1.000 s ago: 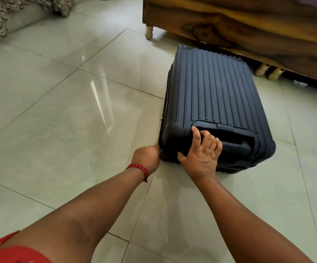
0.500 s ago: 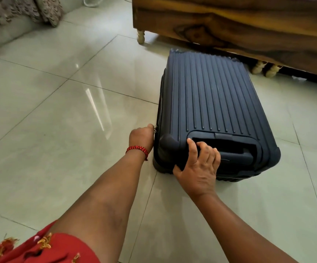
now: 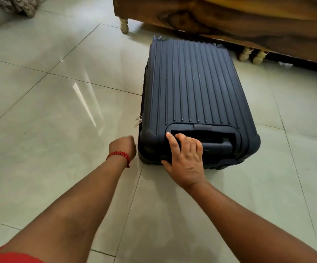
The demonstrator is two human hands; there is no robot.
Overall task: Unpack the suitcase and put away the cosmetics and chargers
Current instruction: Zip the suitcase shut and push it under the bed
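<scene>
A closed dark blue suitcase is lying flat on the pale tiled floor in the centre right of the frame, its far end reaching towards the wooden bed frame along the upper right. The right hand is resting on the near end of the case, fingers spread and stretched over the recessed handle, thumb lying against the lower edge. The left hand, wearing a red thread bracelet, is hovering just beside the near left corner with fingers curled away from view; whether it is pinching anything cannot be told. Two silver zipper pulls are hanging on the case's left side, above that hand.
</scene>
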